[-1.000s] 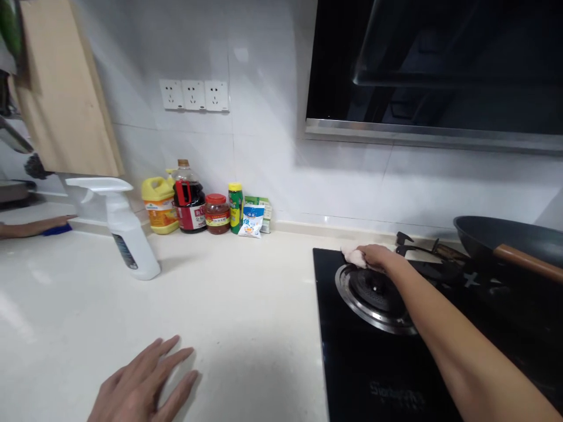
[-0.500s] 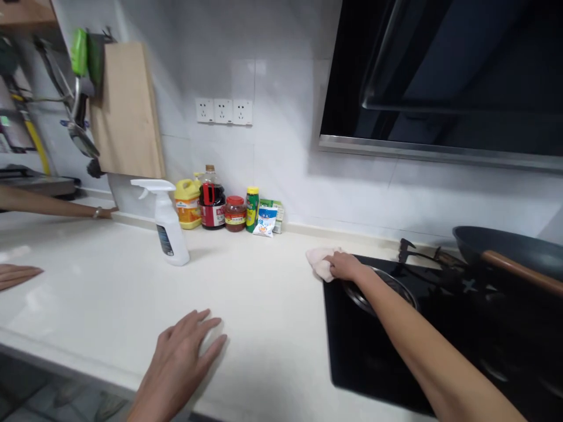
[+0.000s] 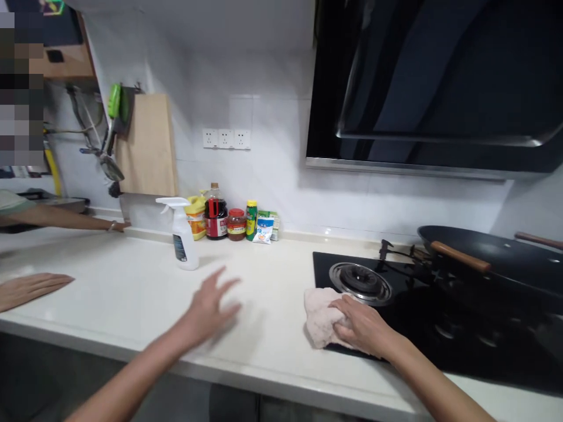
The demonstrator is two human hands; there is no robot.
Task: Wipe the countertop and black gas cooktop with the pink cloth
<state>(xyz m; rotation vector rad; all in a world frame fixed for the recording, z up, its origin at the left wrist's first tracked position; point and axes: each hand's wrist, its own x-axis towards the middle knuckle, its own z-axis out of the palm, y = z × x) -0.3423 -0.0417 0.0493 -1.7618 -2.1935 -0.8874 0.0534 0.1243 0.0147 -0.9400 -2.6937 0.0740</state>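
My right hand [image 3: 363, 324] grips a pale pink cloth [image 3: 323, 316], which lies across the left edge of the black glass cooktop [image 3: 422, 346] and the white counter beside it. Just behind the cloth is a round burner [image 3: 360, 281] with a metal ring. Over the counter [image 3: 145, 305], my left hand [image 3: 211, 308] is held with fingers spread and nothing in it, slightly blurred. A white spray bottle [image 3: 183, 240] with a dark label stands upright beyond that hand.
Along the wall stand a yellow jug [image 3: 196, 217], a dark sauce bottle [image 3: 216, 217], a red-lidded jar [image 3: 236, 224], a green shaker [image 3: 251, 220] and a packet [image 3: 263, 230]. A wok [image 3: 519, 258] sits right. Another person's hand [image 3: 35, 289] rests at left. A range hood [image 3: 431, 88] hangs above.
My right hand has drawn the cloth from the cooktop's back left corner toward its front edge. My left hand has lifted and shifted away from the front edge. The view has tilted up and leftward.
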